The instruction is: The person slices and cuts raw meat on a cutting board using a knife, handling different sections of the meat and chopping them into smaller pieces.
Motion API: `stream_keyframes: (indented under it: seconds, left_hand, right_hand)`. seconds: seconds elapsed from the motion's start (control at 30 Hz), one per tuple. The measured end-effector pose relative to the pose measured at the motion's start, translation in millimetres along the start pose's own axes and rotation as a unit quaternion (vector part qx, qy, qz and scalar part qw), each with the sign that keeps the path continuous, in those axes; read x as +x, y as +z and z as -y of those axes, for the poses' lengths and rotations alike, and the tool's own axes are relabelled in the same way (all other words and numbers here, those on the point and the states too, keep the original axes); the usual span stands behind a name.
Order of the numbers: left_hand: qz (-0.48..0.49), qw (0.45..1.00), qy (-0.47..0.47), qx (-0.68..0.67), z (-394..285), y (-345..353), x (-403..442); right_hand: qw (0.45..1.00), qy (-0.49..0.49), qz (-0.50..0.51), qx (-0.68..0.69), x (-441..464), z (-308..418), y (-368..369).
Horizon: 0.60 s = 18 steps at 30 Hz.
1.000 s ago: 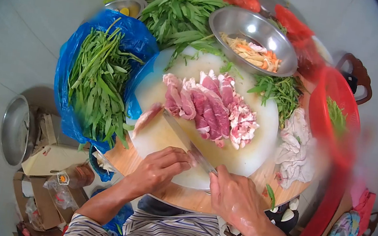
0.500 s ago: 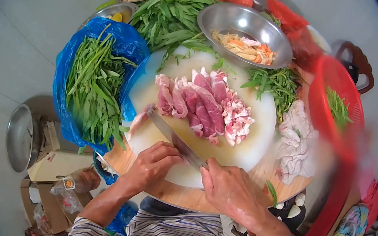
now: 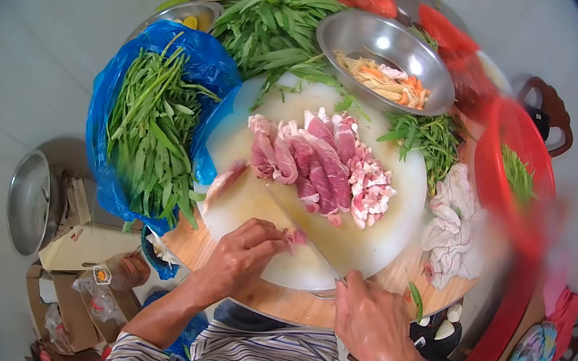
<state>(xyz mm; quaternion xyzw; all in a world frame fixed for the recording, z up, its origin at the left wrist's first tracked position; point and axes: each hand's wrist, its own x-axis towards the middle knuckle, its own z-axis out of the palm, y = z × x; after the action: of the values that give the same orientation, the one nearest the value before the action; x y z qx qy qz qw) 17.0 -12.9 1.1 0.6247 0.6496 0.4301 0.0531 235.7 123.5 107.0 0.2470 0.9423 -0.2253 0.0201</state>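
Observation:
My right hand (image 3: 376, 326) is closed round the handle of a kitchen knife (image 3: 305, 234), whose blurred blade slants up and left over the round white cutting board (image 3: 387, 242). With bent fingers, my left hand (image 3: 245, 256) grips a small piece of meat (image 3: 293, 237) just left of the blade. Beyond the blade lie slices of raw red meat (image 3: 316, 173), with small chopped meat (image 3: 370, 188) at their right. A separate pale strip of meat (image 3: 225, 185) rests at the board's left side.
A blue plastic bag (image 3: 104, 99) of leafy greens (image 3: 155, 132) stands left. Behind the board are more greens (image 3: 278, 24) and a steel bowl (image 3: 391, 29) with shredded food. At right are a crumpled cloth (image 3: 453, 229) and a red basket (image 3: 493, 139).
My right hand and the knife have moved right and slightly down. The small piece of meat now shows at my left fingertips. The whole view has shifted slightly.

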Motion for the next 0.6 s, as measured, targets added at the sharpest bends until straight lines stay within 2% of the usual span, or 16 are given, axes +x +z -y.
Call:
stream_keyframes:
  seconds: [0.13,0.6]
  left_hand:
    - [-0.012,0.999,-0.010,0.031,-5,4,-2]
    - [-0.021,0.998,0.005,0.061,-7,8,-3]
  right_hand:
    - [1.000,0.003,-0.020,0.001,-5,2,-1]
    - [0.997,-0.034,0.047,-0.042,-26,3,-6]
